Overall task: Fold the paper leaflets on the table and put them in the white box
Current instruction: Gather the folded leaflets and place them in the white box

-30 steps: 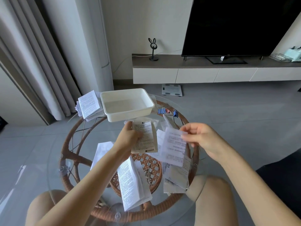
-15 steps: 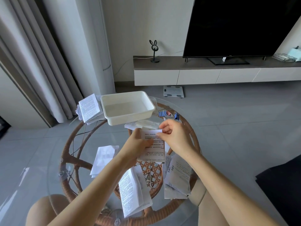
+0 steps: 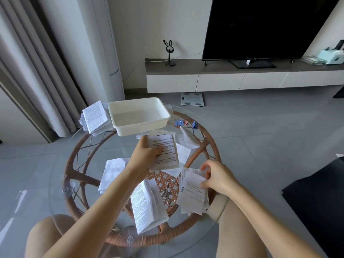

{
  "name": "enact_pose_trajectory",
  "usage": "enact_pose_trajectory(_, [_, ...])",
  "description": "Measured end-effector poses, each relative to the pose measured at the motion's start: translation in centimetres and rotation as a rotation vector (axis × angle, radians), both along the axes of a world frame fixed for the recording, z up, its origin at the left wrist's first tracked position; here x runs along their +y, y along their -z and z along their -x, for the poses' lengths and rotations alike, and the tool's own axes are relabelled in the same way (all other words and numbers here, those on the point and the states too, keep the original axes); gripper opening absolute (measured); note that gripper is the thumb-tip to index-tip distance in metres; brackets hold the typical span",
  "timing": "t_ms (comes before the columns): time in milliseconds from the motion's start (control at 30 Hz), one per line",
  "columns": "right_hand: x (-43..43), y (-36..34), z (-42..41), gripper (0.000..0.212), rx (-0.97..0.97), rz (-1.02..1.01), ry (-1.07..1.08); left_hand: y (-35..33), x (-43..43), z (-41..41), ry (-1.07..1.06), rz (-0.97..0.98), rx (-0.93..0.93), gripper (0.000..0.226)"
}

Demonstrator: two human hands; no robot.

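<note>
Likely light and floppy, the folded leaflet [image 3: 168, 155] sits clamped edgewise in the left grip [image 3: 147, 155]; the right grip [image 3: 217, 177] pinches the 4 o'clock pile [image 3: 191, 200].

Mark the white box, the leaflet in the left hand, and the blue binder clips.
white box [image 3: 139, 127], head view, front wall.
leaflet [image 3: 169, 159] in the left hand [image 3: 145, 155], head view, printed face.
blue binder clips [image 3: 178, 123], head view, left clip's body.

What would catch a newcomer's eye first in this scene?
The left hand gripping a printed leaflet over the rattan table, just before the empty white box at the far edge. Next, the right hand pinching at a leaflet pile on the near right, and the big black television behind.
</note>
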State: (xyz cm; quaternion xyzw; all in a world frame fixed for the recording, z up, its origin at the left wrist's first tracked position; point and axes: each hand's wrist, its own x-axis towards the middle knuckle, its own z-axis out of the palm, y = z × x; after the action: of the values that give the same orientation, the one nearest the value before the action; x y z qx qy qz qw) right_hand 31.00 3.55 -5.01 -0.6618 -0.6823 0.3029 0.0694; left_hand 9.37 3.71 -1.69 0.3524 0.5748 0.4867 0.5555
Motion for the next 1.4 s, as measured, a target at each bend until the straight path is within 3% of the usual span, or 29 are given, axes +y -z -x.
enact_pose_trajectory(133, [0.3,-0.3,-0.9,0.022,0.058,0.038,-0.034,0.0,-0.2,0.8,-0.025,-0.006,-0.004,0.029])
enact_pose_trajectory(300, [0.7,-1.2,-1.8,0.016,0.064,-0.002,-0.115,0.0,0.1,0.4,-0.012,0.003,0.011,0.026])
enact_pose_trajectory(433, [1.8,-2.8,-1.8,0.015,0.192,0.054,-0.218,-0.1,0.5,-0.3,0.016,0.022,0.024,0.024])
enact_pose_trajectory(633, [3.2,-1.8,0.1,0.041,-0.094,0.107,-0.337,-0.2,0.8,-0.6,0.035,0.031,0.091,0.025])
enact_pose_trajectory(867, [2.8,-1.3,0.1,0.036,-0.230,-0.032,-0.352,-0.3,0.8,-0.3,0.016,0.043,0.119,0.029])
enact_pose_trajectory(967, [2.4,-0.9,-0.4,0.037,-0.134,-0.030,-0.307,-0.3,0.9,-0.2,0.014,0.040,0.123,0.029])
enact_pose_trajectory(1267, [2.0,-8.5,-2.1,0.016,0.582,0.166,-0.178,-0.4,0.5,-0.1,0.145,0.009,0.178,0.033])
enact_pose_trajectory(1333, [2.7,-9.2,-0.9,0.015,0.574,0.122,-0.176,-0.6,0.4,-0.4,0.182,0.004,0.166,0.034])
enact_pose_trajectory(1400, [3.4,-8.9,1.0,0.006,0.413,0.048,-0.176,-0.4,0.2,-0.6,0.178,-0.005,0.147,0.025])
